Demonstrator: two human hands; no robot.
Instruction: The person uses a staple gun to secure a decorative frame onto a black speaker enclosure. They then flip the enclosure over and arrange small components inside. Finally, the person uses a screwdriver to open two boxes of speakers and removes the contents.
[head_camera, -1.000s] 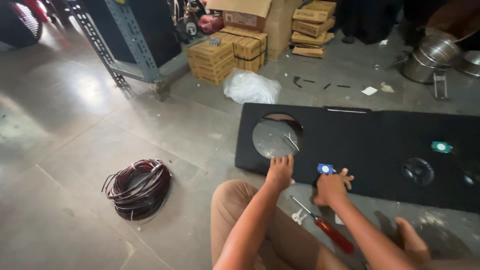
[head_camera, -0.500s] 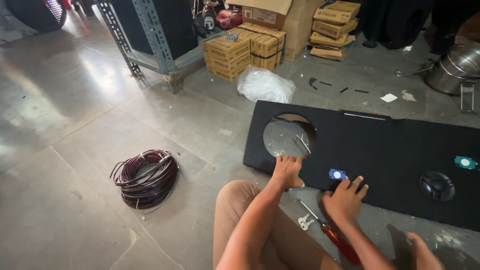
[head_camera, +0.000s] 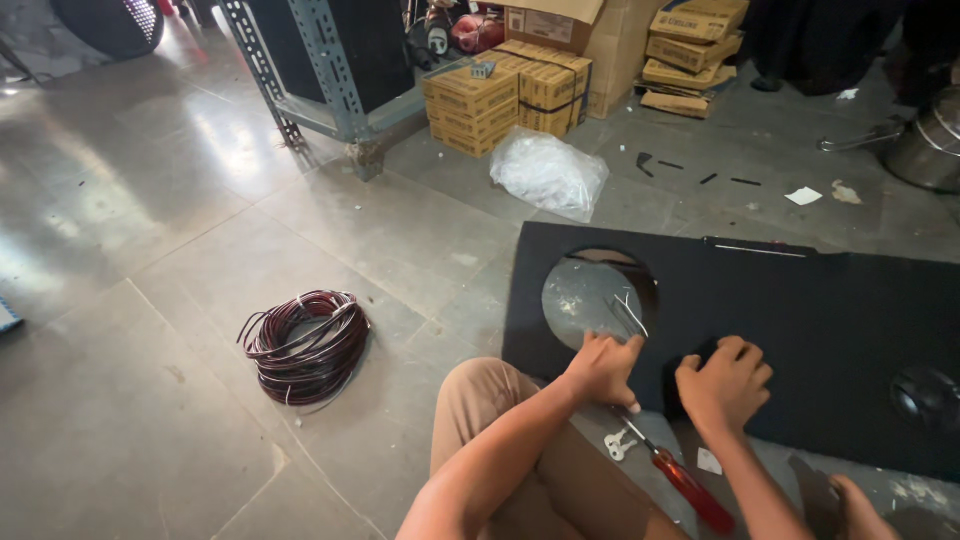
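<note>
Here both your hands curl loosely on the black panel: left hand beside thin wires, right hand empty-looking.

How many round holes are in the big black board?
2. One large round hole sits near the left end of the flat black board, just above the left hand. A smaller dark hole is at the right edge; more may be out of frame.

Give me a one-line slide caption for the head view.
Both hands, left hand and right hand, rest on a black panel beside its round cutout; red-handled screwdriver lies below.
</note>
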